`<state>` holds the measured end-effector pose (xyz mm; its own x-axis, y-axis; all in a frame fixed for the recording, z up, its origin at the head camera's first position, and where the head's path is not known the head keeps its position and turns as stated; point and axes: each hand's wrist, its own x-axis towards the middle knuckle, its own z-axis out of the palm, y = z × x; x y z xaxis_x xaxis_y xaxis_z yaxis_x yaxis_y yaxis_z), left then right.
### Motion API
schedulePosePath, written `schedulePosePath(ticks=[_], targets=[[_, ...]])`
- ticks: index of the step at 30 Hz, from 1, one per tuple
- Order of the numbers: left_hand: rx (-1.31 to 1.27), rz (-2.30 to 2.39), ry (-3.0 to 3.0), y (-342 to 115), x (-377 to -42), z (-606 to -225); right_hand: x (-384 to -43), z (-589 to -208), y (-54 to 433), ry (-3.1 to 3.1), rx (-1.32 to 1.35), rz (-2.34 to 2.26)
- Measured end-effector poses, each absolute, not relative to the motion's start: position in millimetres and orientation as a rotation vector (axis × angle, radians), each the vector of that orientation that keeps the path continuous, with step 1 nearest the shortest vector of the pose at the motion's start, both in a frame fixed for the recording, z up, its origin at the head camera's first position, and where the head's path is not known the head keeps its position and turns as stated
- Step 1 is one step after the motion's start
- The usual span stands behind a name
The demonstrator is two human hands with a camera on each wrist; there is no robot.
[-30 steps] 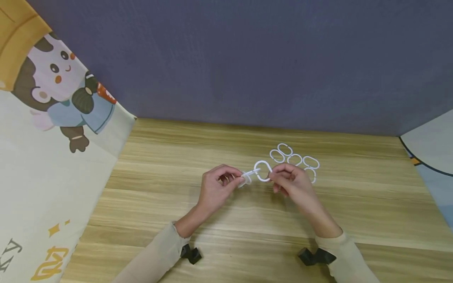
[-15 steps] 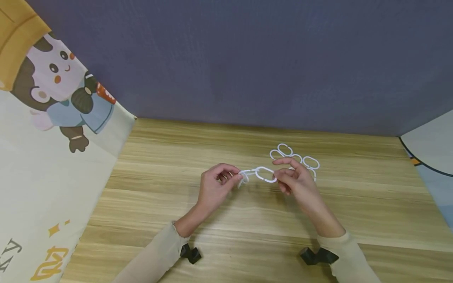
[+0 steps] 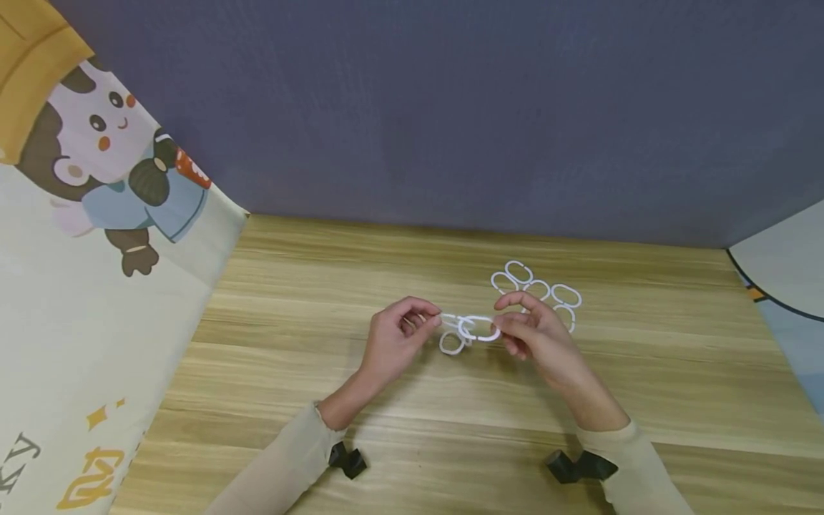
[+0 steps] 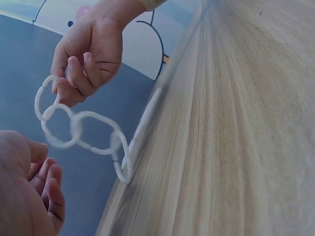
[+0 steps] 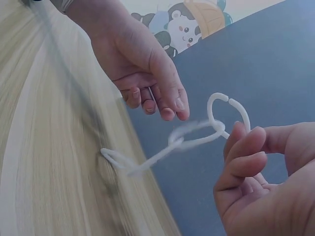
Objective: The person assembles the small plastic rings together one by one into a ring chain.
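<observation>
My right hand (image 3: pixel 541 340) pinches the end link (image 5: pixel 211 108) of a chain of white plastic C-shaped links between thumb and fingers. From that link, the chain (image 4: pixel 98 116) of several joined links hangs over the table, its lower part blurred. In the head view, the left hand (image 3: pixel 398 343) has its fingertips right beside the chain's left part. The right wrist view shows a gap between these left fingertips and the links. The left fingers are loosely bent and hold nothing. The lowest link (image 5: pixel 112 158) hangs close over the wood surface.
Several loose white links (image 3: pixel 566 285) lie on the wooden table (image 3: pixel 418 400) behind the right hand, which partly hides them. A dark blue panel (image 3: pixel 450 129) rises at the table's back edge. A cartoon-printed sheet (image 3: pixel 77 315) stands at the left.
The left fingers have let go of the chain, and its free links swing down and right below the held link. The right hand keeps its pinch and has shifted slightly; its index finger is raised.
</observation>
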<state>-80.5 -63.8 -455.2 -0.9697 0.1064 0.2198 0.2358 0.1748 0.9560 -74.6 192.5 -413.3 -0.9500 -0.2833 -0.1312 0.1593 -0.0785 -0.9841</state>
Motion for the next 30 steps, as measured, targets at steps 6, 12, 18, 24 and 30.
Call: schedulePosePath(ticks=[6, 12, 18, 24, 30], targets=[[-0.364, -1.927, -2.339, -64.8, -77.5, -454.7, -71.2, -413.4, 190.7, 1.886, -0.141, -2.103], [-0.535, -1.807, -2.29, -64.5, -72.4, -453.8, -68.0, -414.7, 188.7, 1.855, -0.164, -2.121], [-0.624, -1.808, -2.233, -64.6, -67.8, -451.6, -64.1, -416.8, 186.6, 1.805, -0.191, -2.121], [-0.679, -1.815, -2.213, -66.1, -65.0, -452.4, -58.9, -418.3, 183.4, 1.754, -0.225, -2.105], [-0.712, -1.829, -2.155, -68.7, -63.0, -454.5, -55.5, -420.3, 180.1, 1.745, -0.254, -2.1]])
